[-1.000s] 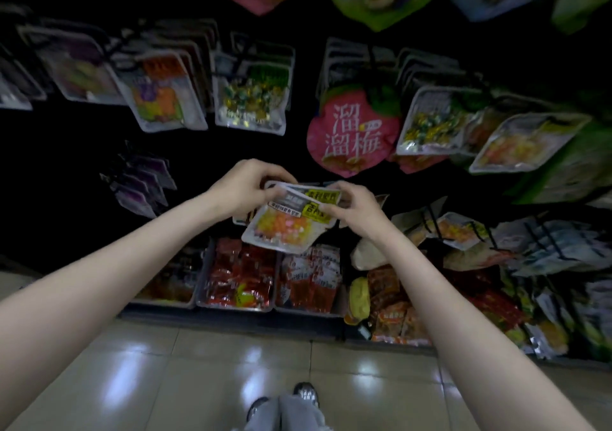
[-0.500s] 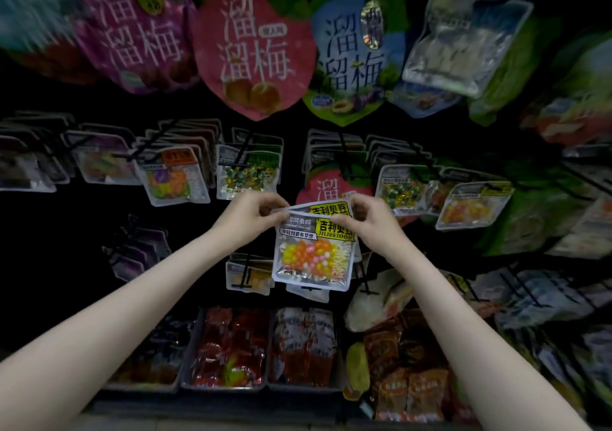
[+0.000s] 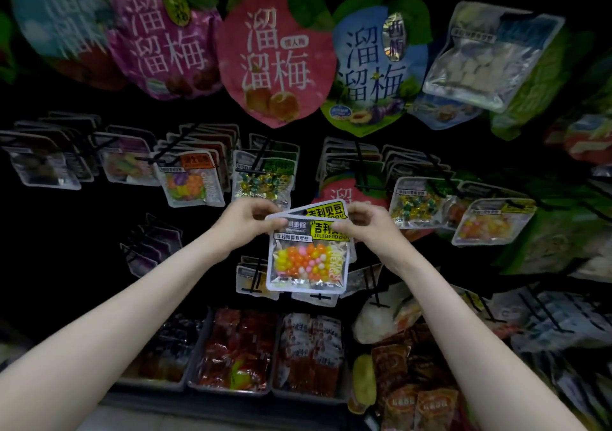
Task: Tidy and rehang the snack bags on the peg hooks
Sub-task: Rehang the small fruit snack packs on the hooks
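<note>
A clear snack bag (image 3: 307, 254) with a yellow-and-black label is filled with orange, yellow and pink beads; pink (image 3: 275, 63), purple (image 3: 165, 43) and blue (image 3: 371, 66) plum bags are lettered in white and dark blue.

Both forearms are bare from the frame's lower corners up to the wrists, with no sleeve showing. The left hand (image 3: 246, 223) and the right hand (image 3: 367, 223) are ungloved, and neither wrist carries a watch or band.
</note>
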A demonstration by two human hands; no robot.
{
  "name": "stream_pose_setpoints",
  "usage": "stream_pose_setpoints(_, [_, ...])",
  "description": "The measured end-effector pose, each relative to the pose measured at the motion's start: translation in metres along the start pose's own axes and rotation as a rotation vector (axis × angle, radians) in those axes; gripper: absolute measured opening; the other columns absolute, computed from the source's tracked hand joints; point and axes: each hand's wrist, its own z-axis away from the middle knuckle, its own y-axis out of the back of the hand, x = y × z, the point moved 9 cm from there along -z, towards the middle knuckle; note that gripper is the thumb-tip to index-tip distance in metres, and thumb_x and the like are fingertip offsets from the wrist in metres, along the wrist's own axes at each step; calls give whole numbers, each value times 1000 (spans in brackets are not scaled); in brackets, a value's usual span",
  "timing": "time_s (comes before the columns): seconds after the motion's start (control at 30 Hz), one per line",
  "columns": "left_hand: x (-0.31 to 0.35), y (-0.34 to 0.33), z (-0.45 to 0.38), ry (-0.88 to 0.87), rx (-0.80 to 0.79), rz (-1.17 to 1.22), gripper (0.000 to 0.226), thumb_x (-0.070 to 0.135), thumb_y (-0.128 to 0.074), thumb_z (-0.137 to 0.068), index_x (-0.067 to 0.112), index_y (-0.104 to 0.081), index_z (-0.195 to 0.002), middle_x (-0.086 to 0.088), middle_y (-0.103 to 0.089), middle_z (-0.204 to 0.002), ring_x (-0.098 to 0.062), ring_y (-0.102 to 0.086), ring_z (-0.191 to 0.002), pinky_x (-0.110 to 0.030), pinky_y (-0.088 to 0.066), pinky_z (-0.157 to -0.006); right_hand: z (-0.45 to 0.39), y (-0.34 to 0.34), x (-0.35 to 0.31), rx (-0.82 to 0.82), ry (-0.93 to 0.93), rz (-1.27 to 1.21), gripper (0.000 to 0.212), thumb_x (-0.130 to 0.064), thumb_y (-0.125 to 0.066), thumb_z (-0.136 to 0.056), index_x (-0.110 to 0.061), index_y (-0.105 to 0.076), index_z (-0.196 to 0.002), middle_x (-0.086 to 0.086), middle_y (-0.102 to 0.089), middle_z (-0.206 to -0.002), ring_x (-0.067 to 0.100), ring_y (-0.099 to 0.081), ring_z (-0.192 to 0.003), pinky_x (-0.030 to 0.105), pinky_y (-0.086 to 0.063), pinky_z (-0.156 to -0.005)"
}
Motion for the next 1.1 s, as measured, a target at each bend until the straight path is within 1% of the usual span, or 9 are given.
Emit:
stream_pose_setpoints(0.13, [0,-1,0,12,-45,-26,6,16,-67,-84,18,-69,-79,3,-68,-77,-3,-61,-71,-15,-47,-71,-5,-3,1,-23,18,65,18,-9,-73,-77,-24,-67,-86,-7,-69,-92,16,-64,-93,39,-49,-91])
stream_pose_setpoints(0.27, [4,-13,-2,-8,-145,-156,7,12,-63,-88,11,-69,-90,5,-67,-82,-7,-61,-77,-28,-49,-78,-6,3,-4,-26,130,237,18,-13,-72,-79,2,-66,-86,13,-69,-88,29,-63,-88,44,-47,-80])
stream_pose_setpoints(0.37, [10,-16,-6,-16,-136,-185,8,9,-61,-88,13,-68,-92,4,-65,-84,-3,-59,-74,-27,-49,-77,-5,8,-12,-30,202,368,25,-20,-72,-79,1,-60,-76,24,-61,-79,37,-57,-79,40,-41,-67])
stream_pose_setpoints(0.53, [20,-26,-16,-57,-126,-190,8,12,-59,-90,17,-65,-91,2,-66,-88,0,-58,-74,-18,-45,-70,0,28,-21,68,192,377,24,-19,-72,-80,-28,-54,-66,-10,-63,-75,8,-60,-75,31,-45,-67])
stream_pose_setpoints(0.67, [21,-31,-25,-77,-89,-232,17,10,-57,-91,16,-65,-105,1,-66,-103,-12,-62,-95,-21,-45,-83,7,39,-17,66,194,505,32,-22,-72,-81,-34,-48,-62,-18,-54,-65,-7,-52,-63,12,-35,-57])
stream_pose_setpoints(0.83, [32,-43,-53,-86,7,-301,54,15,-57,-92,16,-36,-141,-3,-42,-142,-20,-40,-131,-25,-37,-98,13,69,-8,133,136,635,18,-26,-69,-83,-17,-60,-70,-2,-60,-70,15,-54,-66,25,-36,-60])
stream_pose_setpoints(0.9, [39,-57,-67,-91,11,-310,63,18,-57,-92,16,-25,-147,-4,-32,-150,-21,-32,-136,-31,-32,-105,17,81,-10,155,122,641,18,-25,-68,-84,-16,-60,-70,-2,-60,-68,12,-52,-62,26,-35,-56])
stream_pose_setpoints(1.0, [43,-75,-87,-31,24,-286,66,20,-54,-94,16,-18,-149,-4,-29,-151,-26,-41,-130,-26,-42,-90,22,89,-16,170,131,679,39,-22,-68,-84,-31,-40,-58,-10,-44,-56,3,-42,-53,19,-30,-53])
stream_pose_setpoints(1.1, [42,-83,-101,3,80,-209,55,18,-53,-94,14,-31,-144,-6,-41,-144,-31,-55,-114,-31,-47,-76,23,96,-12,185,115,688,42,-23,-68,-84,-33,-37,-57,-11,-40,-54,3,-40,-52,18,-30,-54])
